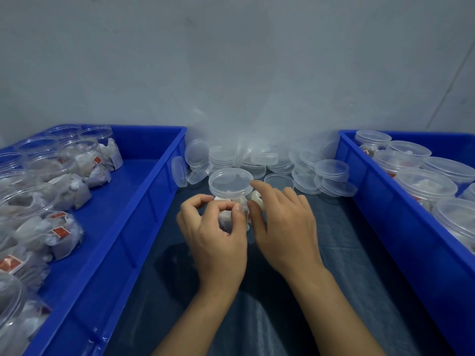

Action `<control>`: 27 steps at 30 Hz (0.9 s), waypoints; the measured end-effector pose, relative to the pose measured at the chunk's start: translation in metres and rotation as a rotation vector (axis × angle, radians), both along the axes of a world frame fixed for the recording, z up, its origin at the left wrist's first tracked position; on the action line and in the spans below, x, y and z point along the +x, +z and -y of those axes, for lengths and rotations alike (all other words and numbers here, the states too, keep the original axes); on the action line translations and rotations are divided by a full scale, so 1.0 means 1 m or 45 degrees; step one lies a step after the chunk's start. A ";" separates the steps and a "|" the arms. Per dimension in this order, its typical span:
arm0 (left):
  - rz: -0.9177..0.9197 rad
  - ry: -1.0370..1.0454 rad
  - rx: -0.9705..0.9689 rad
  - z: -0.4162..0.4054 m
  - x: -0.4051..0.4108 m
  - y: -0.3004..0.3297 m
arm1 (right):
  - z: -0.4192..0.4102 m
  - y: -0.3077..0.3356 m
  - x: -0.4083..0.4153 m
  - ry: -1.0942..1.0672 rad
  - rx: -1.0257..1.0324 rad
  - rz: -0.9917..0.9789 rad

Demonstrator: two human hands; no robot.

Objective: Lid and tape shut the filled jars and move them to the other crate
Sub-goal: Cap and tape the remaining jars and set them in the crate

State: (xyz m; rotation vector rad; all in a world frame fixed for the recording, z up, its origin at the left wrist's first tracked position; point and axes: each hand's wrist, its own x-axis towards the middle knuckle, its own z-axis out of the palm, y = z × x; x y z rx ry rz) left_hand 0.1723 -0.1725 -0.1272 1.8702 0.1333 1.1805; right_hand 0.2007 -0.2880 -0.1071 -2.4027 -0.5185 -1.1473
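Note:
A clear filled jar (230,185) with its lid on stands on the dark cloth between two blue crates. My left hand (213,235) grips its near side, thumb and fingers curled against the wall. My right hand (282,224) is at the jar's right side, index finger touching the lid rim, holding a small white roll of tape (258,199) between thumb and fingers. The left crate (144,191) holds several open filled jars (77,160). The right crate (385,201) holds several lidded jars (426,186).
A heap of loose clear lids (295,165) lies against the grey wall behind the jar. The crate walls stand close on either side of the dark cloth (347,240) where my hands work.

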 end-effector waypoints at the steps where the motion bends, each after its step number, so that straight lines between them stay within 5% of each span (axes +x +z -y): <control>1: 0.002 -0.001 -0.023 0.001 0.000 -0.001 | -0.003 0.001 0.000 -0.041 -0.034 0.030; 9: -0.022 -0.105 -0.205 0.002 0.009 0.002 | -0.018 0.004 -0.002 -0.290 -0.167 0.131; 27: 0.026 -0.112 -0.232 0.000 0.014 -0.002 | -0.022 0.001 0.002 -0.333 -0.163 0.155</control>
